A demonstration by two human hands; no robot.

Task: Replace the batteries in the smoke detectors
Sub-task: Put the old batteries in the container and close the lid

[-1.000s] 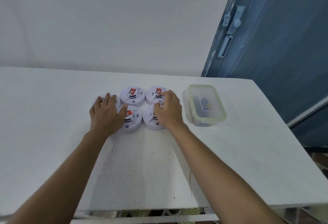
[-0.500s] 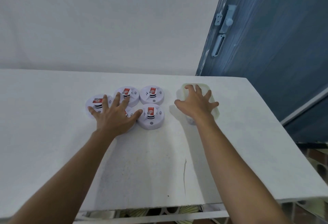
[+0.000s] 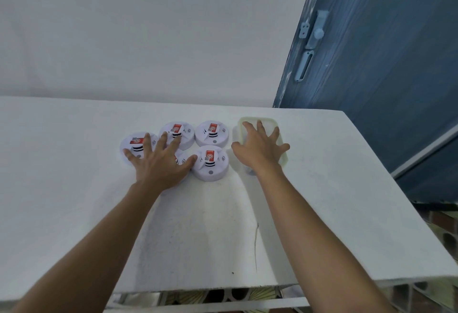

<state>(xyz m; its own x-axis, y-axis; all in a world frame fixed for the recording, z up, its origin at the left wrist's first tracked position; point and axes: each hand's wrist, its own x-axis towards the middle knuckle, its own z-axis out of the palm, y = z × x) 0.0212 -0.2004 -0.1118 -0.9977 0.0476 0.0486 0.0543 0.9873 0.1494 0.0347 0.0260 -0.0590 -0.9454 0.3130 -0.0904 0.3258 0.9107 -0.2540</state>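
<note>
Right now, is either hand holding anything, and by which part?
Nothing is held. The left hand lies flat over smoke detectors; the right hand rests spread on the container lid.

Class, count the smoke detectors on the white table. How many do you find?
5. The far-left detector, back-middle detector, back-right detector and front-right detector show plainly. The covered detector lies mostly under the left hand. No others show.

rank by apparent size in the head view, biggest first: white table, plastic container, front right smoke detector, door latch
1. white table
2. plastic container
3. front right smoke detector
4. door latch (farther away, so unsure)
</note>
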